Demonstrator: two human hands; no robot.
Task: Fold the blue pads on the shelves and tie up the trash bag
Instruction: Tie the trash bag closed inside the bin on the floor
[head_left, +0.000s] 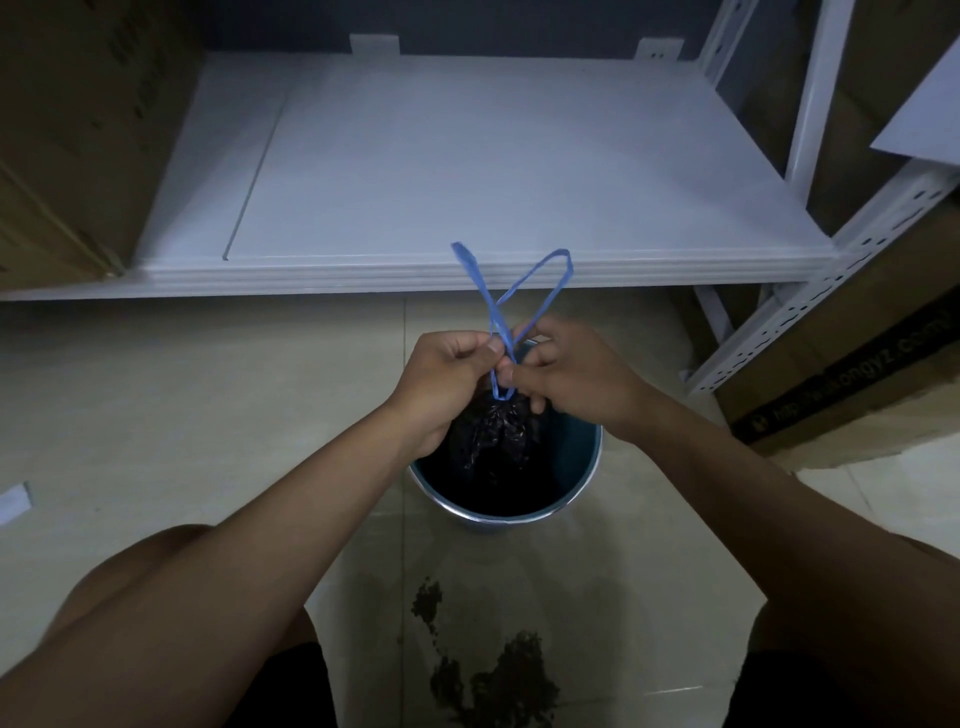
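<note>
Bag (493, 431) mid-frame, knot underway: left hand (447, 374) and right hand (566, 371) each pinch the drawstring (511, 296); next, cross the 2 loops.

At about three o'clock, a dark printed band (852, 371) runs slantwise across the face of a cardboard box (883, 332) behind the white slotted shelf upright (826, 291). Pale lettering on the band reads in part "ongyz.com"; the letters before it, after a small round logo, are blurred and cannot be made out. At ten o'clock, dark marks on another cardboard box (78, 130) are too dim to read.
</note>
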